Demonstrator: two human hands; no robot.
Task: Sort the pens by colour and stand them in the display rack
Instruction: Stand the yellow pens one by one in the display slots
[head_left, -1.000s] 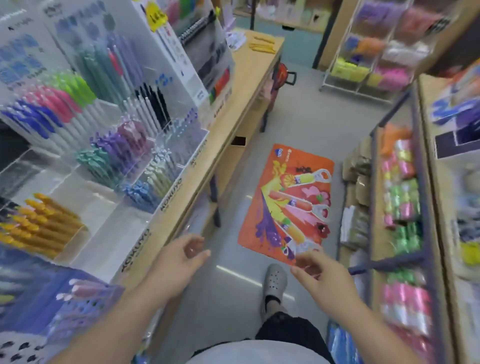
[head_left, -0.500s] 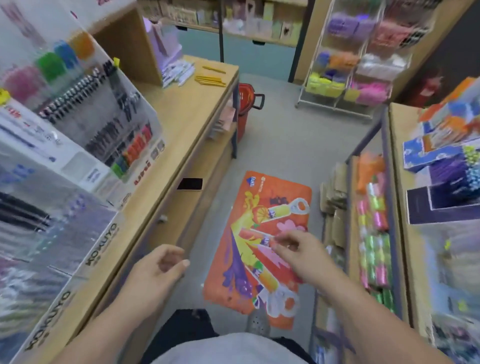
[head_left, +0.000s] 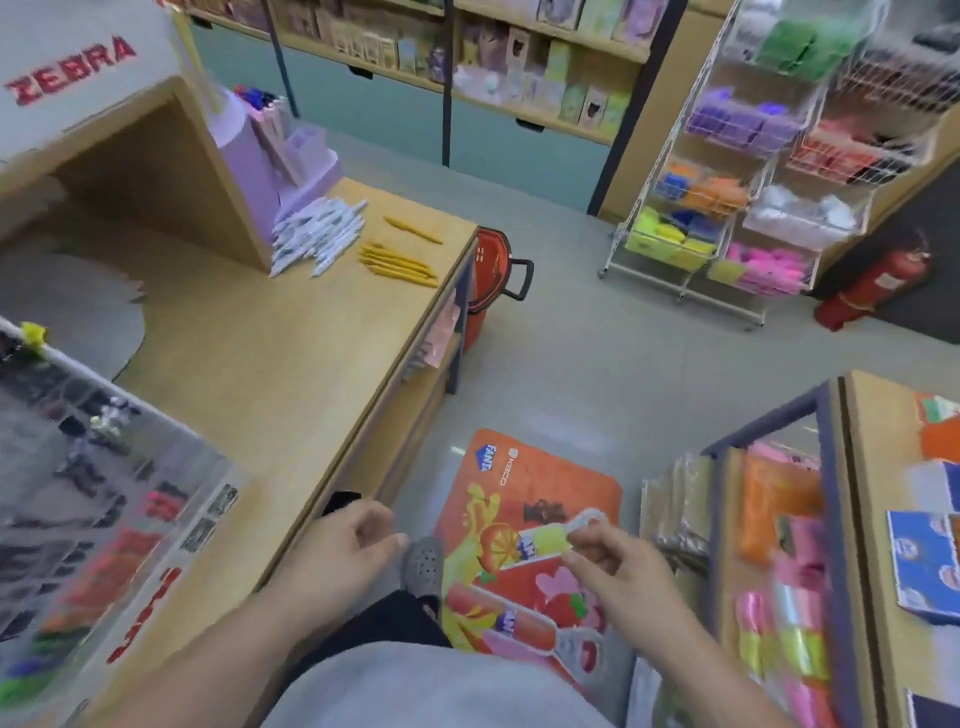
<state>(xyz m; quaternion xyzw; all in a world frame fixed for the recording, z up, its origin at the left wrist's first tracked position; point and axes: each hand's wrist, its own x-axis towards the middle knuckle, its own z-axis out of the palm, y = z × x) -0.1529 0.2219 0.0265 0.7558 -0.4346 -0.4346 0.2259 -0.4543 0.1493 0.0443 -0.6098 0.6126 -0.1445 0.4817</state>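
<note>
Wooden counter (head_left: 270, 374) bears white pens (head_left: 317, 236) beside yellow pens (head_left: 397, 260)

**Bright, flat light; edges smeared**

You're under bright, even overhead light. Shadows stay soft: only a dim pocket under the wooden shelf (head_left: 156, 171) at upper left. A pale sheen sits on the floor (head_left: 566, 410) just past the orange mat (head_left: 545, 493). Mid-frame is your sharpest zone: the white pens (head_left: 317, 236) and yellow pens (head_left: 400, 260) read as separate sticks. The clear display rack (head_left: 104, 519) at lower left is motion-smeared, and so are the shelf goods (head_left: 779, 597) at lower right. Your left hand (head_left: 337, 556) and right hand (head_left: 618, 566) look slightly soft. Wide-angle bend: the counter (head_left: 270, 374) edge and the wire rack (head_left: 727, 182) posts lean outward near the borders.
</note>
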